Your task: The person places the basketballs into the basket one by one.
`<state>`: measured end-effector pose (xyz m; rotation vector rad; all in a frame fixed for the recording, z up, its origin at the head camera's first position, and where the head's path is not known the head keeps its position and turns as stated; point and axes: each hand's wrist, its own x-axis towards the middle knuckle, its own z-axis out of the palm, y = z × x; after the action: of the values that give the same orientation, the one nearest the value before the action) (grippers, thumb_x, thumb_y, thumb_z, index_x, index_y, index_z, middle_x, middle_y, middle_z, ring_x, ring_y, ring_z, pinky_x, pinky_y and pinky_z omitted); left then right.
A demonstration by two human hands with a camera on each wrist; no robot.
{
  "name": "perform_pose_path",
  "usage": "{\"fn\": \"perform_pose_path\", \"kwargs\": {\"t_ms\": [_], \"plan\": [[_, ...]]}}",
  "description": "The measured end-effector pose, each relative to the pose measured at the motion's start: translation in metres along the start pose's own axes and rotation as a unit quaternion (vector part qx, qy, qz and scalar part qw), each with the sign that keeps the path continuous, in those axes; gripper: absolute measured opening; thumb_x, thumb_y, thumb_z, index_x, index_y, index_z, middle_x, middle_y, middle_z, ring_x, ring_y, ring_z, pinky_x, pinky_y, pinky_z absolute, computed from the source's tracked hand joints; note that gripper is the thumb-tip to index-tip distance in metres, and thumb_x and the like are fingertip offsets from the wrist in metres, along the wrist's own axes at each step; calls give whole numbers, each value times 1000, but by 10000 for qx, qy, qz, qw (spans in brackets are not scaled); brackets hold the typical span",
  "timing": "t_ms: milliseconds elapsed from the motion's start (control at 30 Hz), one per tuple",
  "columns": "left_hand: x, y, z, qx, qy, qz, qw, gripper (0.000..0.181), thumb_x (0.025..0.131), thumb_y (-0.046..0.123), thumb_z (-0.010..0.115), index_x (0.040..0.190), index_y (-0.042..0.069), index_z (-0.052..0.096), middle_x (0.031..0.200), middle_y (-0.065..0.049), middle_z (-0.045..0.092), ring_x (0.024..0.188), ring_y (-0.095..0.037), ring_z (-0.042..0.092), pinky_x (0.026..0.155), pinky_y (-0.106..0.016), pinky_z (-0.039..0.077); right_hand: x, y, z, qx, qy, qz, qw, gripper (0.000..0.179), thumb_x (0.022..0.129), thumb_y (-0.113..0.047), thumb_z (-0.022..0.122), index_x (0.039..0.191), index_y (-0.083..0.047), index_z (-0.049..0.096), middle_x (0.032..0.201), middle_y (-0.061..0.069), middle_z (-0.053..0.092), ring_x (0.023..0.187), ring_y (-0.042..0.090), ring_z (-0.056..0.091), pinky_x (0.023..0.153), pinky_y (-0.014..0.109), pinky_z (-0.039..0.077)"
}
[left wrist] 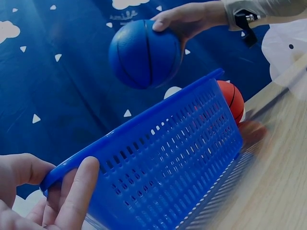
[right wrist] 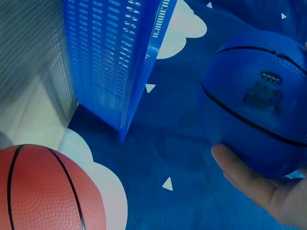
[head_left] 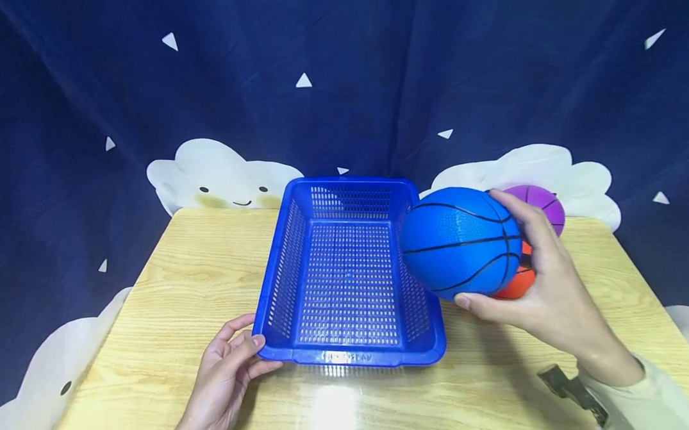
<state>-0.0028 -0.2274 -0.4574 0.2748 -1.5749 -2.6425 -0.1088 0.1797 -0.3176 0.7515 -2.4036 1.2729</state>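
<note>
A blue toy basketball is held up in my right hand, the thumb below and the fingers behind it. It hangs above the right rim of a blue plastic basket, and the left wrist view shows a gap between ball and rim. My left hand pinches the basket's near left corner, thumb over the rim and fingers beneath. No thing lies inside the basket. An orange ball sits on the table right of the basket, mostly hidden in the head view behind the blue ball and right hand.
A purple ball stands at the back right of the wooden table. Behind the table hangs a dark blue curtain printed with white clouds and triangles. A dark strap is on the right wrist.
</note>
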Motion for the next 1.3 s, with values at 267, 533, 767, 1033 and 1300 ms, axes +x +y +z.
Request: {"fn": "perform_pose_path", "kwargs": {"t_ms": [267,533,767,1033,1300], "plan": [[0,1,3,136,127,-63,9998,35,103,-12,58,133,5,58,101,-11,70,88,-21,77,82,-41,72,3,1,5,59,-58,51,10000,134,55,2,105,169,-27,39,158,0,51,135,16,50,99,16,48],[0,3,7,156,139,-24,9998,36,101,-13,58,133,3,57,98,-10,67,86,-20,77,81,-41,72,6,-1,9,163,-99,-61,9998,133,55,3,105,169,-24,40,158,1,50,135,17,50,101,17,48],[0,3,8,185,199,-53,9996,37,100,-12,59,134,2,56,97,-10,66,85,-20,76,80,-42,72,9,-4,12,153,-150,-175,9996,135,54,3,105,169,-24,40,157,1,51,133,16,52,99,17,49],[-1,2,8,102,125,-9,9999,36,100,-12,59,133,3,57,96,-8,67,84,-20,76,81,-42,72,13,-6,15,111,-191,-295,9993,136,53,4,106,169,-22,40,157,2,51,134,16,51,100,17,49],[-1,1,8,143,74,64,9998,36,100,-12,59,133,3,57,97,-9,68,85,-20,77,81,-42,72,15,-9,18,72,-294,-302,9991,136,53,2,107,169,-24,40,155,0,53,133,15,52,101,15,50]]}}
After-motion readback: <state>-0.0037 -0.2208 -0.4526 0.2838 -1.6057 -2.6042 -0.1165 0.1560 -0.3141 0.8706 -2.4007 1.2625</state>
